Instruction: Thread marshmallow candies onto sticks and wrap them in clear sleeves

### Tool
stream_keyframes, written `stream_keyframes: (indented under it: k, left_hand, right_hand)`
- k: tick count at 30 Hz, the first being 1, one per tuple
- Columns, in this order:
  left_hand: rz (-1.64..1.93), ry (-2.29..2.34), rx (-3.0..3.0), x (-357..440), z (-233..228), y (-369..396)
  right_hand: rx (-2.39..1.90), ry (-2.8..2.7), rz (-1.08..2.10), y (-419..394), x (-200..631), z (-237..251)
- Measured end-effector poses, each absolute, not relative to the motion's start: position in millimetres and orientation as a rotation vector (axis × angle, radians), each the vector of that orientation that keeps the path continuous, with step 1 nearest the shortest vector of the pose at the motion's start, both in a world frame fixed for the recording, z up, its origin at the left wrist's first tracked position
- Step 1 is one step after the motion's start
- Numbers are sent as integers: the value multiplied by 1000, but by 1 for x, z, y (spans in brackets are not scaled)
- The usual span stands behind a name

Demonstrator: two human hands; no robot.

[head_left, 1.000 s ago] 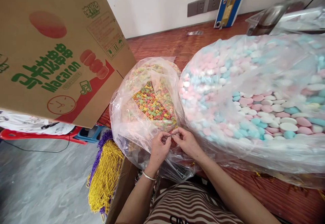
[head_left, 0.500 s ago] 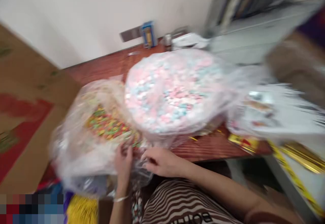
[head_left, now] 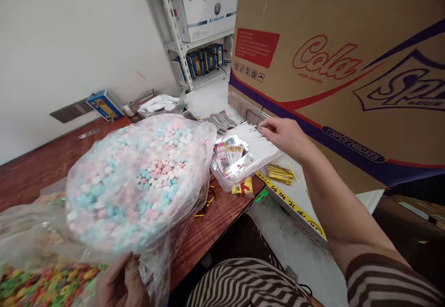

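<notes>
Right of centre in the frame, our right hand [head_left: 283, 135] has its fingertips pinched together over the white twist ties [head_left: 255, 141] that lie fanned across a clear plastic tray [head_left: 225, 182]; we cannot tell whether one is already caught between the fingers. These ties look thin, light and springy, so we judge they are best taken singly, near one end, with a fingertip pinch. At the bottom left, our left hand [head_left: 120, 286] is clamped on the gathered plastic of the bag of coloured cereal rings [head_left: 41, 284]. That film is soft and slippery, and the contents look loose, so the grip belongs on the bunched neck. Just above it sits a bigger bag of pink, white and blue candies [head_left: 139, 177] on the wooden table [head_left: 215, 223]. Gold ties [head_left: 280, 173] lie just right of the tray, below the large cardboard box [head_left: 347, 66].
</notes>
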State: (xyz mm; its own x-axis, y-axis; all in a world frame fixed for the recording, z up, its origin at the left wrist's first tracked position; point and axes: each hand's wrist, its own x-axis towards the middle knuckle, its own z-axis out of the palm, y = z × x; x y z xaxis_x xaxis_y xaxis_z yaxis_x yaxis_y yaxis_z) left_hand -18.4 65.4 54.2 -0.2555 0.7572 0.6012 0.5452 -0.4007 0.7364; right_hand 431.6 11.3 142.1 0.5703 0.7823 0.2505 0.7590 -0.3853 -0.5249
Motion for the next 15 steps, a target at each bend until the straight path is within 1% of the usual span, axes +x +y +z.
stream_keyframes:
  k: [2,4,7,10,15]
  left_hand:
    - [1723,1552,1820,-11,56,74]
    - [1676,1522,1866,-9,56,80]
    - [1597,1496,1943,-10,49,82]
    - [1574,1541,1961,-12,41,77]
    - [1529,1600,1857,-12,44,64]
  right_hand:
    - [-2504,-1335,16,37,464,139]
    - [-2673,-1487,141,63,483,131]
    - [-2691,-1651,301,95,492,112]
    - [-2691,-1773,385,114,486,91]
    - [-2724,-1839,348,122,481,74]
